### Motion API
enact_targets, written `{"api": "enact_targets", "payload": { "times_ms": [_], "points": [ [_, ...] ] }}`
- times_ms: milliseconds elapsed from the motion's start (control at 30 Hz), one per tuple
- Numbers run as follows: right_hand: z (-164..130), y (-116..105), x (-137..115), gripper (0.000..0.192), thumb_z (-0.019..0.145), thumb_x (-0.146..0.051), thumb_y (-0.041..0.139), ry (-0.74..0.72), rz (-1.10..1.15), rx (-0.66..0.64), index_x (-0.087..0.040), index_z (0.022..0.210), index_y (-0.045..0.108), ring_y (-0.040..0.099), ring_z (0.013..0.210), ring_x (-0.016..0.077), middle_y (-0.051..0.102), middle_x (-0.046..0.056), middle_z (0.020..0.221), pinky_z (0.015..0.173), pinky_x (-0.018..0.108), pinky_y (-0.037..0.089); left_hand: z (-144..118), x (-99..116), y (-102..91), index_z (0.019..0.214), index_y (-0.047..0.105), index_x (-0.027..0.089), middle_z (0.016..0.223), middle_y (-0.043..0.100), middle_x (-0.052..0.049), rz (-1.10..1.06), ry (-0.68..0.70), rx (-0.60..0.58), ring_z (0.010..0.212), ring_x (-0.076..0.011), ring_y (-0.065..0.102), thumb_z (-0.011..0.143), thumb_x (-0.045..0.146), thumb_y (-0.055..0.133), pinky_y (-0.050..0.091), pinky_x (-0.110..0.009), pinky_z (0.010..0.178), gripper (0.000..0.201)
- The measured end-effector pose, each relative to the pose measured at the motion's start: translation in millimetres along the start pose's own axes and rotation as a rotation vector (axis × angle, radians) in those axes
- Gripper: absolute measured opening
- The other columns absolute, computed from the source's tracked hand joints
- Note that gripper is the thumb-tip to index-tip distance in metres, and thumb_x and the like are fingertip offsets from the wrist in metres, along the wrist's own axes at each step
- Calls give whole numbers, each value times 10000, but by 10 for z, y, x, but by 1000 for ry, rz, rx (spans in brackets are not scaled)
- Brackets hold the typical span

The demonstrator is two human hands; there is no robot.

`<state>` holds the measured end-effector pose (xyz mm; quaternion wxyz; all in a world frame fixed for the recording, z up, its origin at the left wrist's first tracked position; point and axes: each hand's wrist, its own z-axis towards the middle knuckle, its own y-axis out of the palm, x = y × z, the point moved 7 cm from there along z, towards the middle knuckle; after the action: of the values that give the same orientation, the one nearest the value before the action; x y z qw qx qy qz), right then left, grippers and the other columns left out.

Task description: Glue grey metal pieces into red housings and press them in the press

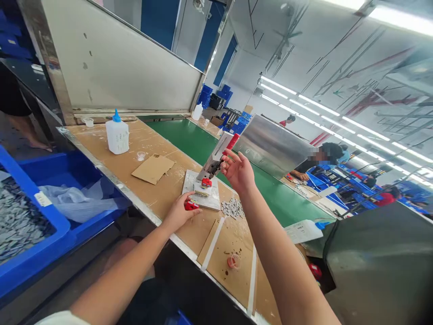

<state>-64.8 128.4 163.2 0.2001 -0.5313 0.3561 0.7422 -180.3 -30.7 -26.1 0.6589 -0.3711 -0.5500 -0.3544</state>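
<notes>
Left hand (178, 212) pinches red piece (191, 206); press lever (220, 153) slants up-right, away.

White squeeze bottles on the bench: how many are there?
3. One upright bottle at the bench's near left, one far bottle by the belt's end, one lying bottle at right. Others may be hidden.

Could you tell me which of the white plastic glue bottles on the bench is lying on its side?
The blue-capped white plastic bottle beside the right forearm lies flat; the other blue-capped bottle and the far white bottle stand upright.
</notes>
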Motion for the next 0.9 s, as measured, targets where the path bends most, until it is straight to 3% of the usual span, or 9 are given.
{"api": "enact_targets", "payload": {
  "times_ms": [100,200,333,433,533,667,767,833,900],
  "points": [
    [74,-280,114,375,811,-405,654,-86,-187,157,-221,1138,658,558,640,112,674,10,912,543,232,430,-3,-14,-5,1362,682,237,1169,692,-89,-23,-2,0,1003,-240,685,697,419,915,554,-393,987,728],
    [-68,-628,496,328,749,-389,639,-95,-475,364,-220,1028,618,478,582,94,659,-5,876,503,224,350,0,-18,-9,1350,683,232,1148,696,-83,-47,-1,3,961,-231,687,684,439,921,561,-388,967,736],
    [-180,-700,1059,528,560,-337,845,4,-672,261,-204,1039,664,528,653,114,736,43,1017,590,256,433,-2,1,-31,1328,692,221,1136,708,-95,-64,0,6,956,-239,695,673,451,929,560,-392,964,734],
    [-138,-636,1243,535,540,-388,911,48,-804,153,-199,1002,720,555,726,131,749,41,1012,674,271,463,1,41,-35,1229,738,218,1130,728,-98,-72,48,-7,1029,-261,692,699,484,905,550,-384,976,616],
    [-97,-795,1216,504,580,-485,908,123,-776,197,-180,945,742,538,687,127,725,26,851,615,254,429,19,31,-36,1131,773,212,1126,752,-102,-59,67,-12,1035,-273,693,705,555,888,549,-386,962,559],
    [-181,-1330,923,559,633,-616,870,201,-708,358,-144,890,715,490,559,110,642,27,673,498,248,392,46,-27,-49,1124,785,189,1035,766,-107,-74,44,1,972,-268,701,702,642,866,554,-386,918,625],
    [-338,-1662,697,512,728,-656,790,197,-665,505,-181,858,652,558,571,131,614,27,666,511,259,476,62,-65,-48,1123,775,172,954,763,-93,-128,-5,1,895,-249,696,658,686,876,554,-364,833,700],
    [-476,-1682,661,484,763,-635,762,178,-642,567,-197,937,652,632,638,157,655,46,760,543,274,532,88,-80,-18,1147,745,157,933,757,-88,-219,-63,-26,810,-222,684,630,721,873,543,-333,727,776],
    [-595,-1477,721,528,730,-571,810,141,-649,515,-217,1096,671,676,717,171,715,71,938,564,279,557,146,-67,32,1196,699,148,935,754,-90,-309,-120,-66,735,-197,668,643,745,852,514,-305,636,828]
  ]
}}
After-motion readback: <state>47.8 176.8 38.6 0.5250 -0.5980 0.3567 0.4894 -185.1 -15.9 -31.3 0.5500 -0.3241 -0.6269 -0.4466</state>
